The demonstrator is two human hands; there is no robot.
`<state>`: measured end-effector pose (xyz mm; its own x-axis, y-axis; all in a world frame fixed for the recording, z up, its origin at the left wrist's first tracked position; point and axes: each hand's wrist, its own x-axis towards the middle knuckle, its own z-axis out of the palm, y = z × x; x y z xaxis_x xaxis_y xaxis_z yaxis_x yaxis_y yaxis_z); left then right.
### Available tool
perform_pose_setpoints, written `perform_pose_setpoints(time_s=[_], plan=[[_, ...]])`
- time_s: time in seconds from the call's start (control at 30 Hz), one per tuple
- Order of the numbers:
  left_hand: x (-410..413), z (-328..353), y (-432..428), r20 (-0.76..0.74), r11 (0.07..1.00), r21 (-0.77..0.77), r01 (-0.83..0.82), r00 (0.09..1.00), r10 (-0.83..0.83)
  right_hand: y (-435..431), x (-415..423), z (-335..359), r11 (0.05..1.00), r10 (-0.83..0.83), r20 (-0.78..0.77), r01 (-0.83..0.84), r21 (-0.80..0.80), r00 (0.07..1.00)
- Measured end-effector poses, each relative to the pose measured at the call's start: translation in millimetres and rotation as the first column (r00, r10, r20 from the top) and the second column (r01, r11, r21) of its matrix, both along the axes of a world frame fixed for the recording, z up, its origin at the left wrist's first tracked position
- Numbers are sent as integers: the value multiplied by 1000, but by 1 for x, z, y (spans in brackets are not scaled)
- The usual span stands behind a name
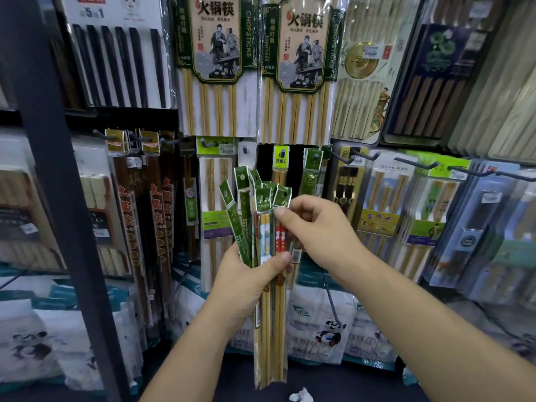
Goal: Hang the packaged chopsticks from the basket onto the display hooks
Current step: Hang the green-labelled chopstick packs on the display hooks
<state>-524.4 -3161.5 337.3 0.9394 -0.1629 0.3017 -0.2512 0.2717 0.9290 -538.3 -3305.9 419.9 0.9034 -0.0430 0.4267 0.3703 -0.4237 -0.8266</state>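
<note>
- Bundle of packaged chopsticks (262, 227) upright in mid-air before the lower row of the display wall, green header cards fanned at the top, bamboo ends hanging below the grip.
- Left hand (246, 277) wrapped round the bundle's middle, thumb laid across the front, remaining fingers hidden behind the packs.
- Right hand (314, 227) at the rightmost pack (282, 198), fingers curled, thumb tip pressed just under its green card in a pinch; opposing fingertips out of sight behind the plastic.
- Number of packs hard to tell, edges overlapping and blurred.
- Short display hook (246, 149) seen end-on just above and behind the fan, load unclear; longer grey hooks (422, 164) to the right, carrying boxed sets.
- Two large hot-pot chopstick packs (216, 68) along the upper row, tops cut off by the frame edge.
- Dark shelf post (55, 169) slanting down the left side, covering part of the goods behind.
- Panda-printed packets (319, 323) low down, partly hidden by both forearms.
- Crumpled white scrap (301, 397) at the bottom edge, cut off.
</note>
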Motion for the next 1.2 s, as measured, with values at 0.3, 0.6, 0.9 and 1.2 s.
perform_pose_setpoints(time_s=[0.3, 0.6, 0.9, 1.2], plan=[[4, -3, 4, -78, 995, 66, -72, 994, 77, -9, 4, 9, 968, -92, 58, 76, 239, 994], [6, -6, 3, -75, 999, 21, -44, 996, 46, -15, 13, 33, 948, -205, 120, 166, 272, 971], [6, -5, 4, -57, 999, 15, -48, 997, 48, -17, 25, 32, 943, -238, 78, 211, 257, 968], [6, -4, 4, -70, 999, -28, -37, 997, 35, -18, 30, 30, 941, -287, 94, 262, 216, 953]])
